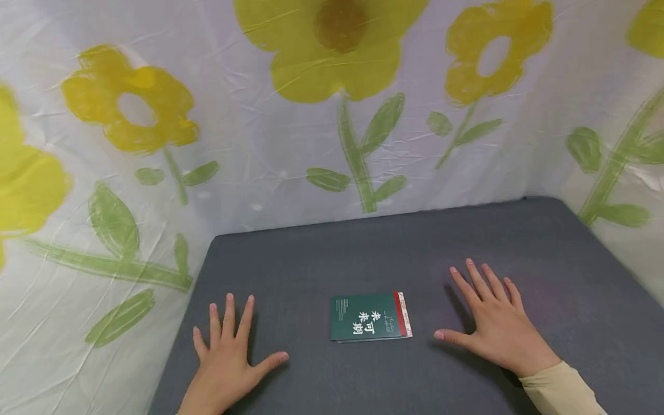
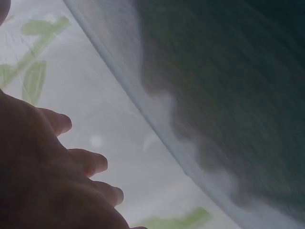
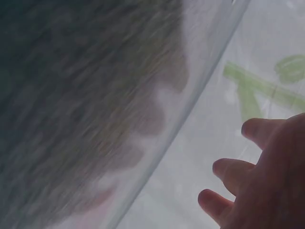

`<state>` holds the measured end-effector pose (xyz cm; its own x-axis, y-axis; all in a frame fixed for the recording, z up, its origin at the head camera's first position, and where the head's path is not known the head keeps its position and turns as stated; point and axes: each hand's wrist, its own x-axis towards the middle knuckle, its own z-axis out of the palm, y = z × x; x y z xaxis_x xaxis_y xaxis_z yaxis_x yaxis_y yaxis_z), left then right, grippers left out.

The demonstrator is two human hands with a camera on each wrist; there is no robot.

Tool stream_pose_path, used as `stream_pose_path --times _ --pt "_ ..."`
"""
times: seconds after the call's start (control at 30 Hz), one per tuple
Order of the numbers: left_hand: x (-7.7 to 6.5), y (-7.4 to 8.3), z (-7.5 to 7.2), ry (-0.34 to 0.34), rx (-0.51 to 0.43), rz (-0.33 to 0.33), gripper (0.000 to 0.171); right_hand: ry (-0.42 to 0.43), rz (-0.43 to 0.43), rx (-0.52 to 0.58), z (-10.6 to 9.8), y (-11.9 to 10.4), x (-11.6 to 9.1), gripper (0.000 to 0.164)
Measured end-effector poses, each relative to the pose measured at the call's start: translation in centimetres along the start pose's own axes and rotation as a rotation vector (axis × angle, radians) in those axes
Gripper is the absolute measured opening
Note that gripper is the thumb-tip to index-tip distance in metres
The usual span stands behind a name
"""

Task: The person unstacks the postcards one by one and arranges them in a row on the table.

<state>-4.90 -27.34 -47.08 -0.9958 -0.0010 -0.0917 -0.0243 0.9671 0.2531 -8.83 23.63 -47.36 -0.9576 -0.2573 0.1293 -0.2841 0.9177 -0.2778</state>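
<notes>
A green booklet or small stack of cards with white characters lies flat on the dark grey table; a red band and a patterned strip run along its right end. To the left of it, my left hand is spread with straight fingers and holds nothing. On the other side my right hand is spread too, its thumb a short way from the booklet. In the left wrist view the left hand's fingers show against the pale cloth. The right wrist view shows the right hand's fingers in the same way.
The grey tabletop has rounded far corners. A white cloth printed with yellow flowers and green stems hangs behind it and along both sides. A beige sleeve covers the right forearm.
</notes>
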Motion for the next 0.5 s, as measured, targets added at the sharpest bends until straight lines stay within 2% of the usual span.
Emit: stream_pose_path --times 0.27,0.5 --pt "1.0 2.7 0.9 0.052 -0.001 0.090 0.130 -0.018 -0.056 0.020 1.2 -3.3 2.3 0.122" --pt "2.0 5.0 1.4 0.059 -0.016 0.158 0.128 -0.009 -0.137 0.044 2.4 -6.5 3.7 0.122"
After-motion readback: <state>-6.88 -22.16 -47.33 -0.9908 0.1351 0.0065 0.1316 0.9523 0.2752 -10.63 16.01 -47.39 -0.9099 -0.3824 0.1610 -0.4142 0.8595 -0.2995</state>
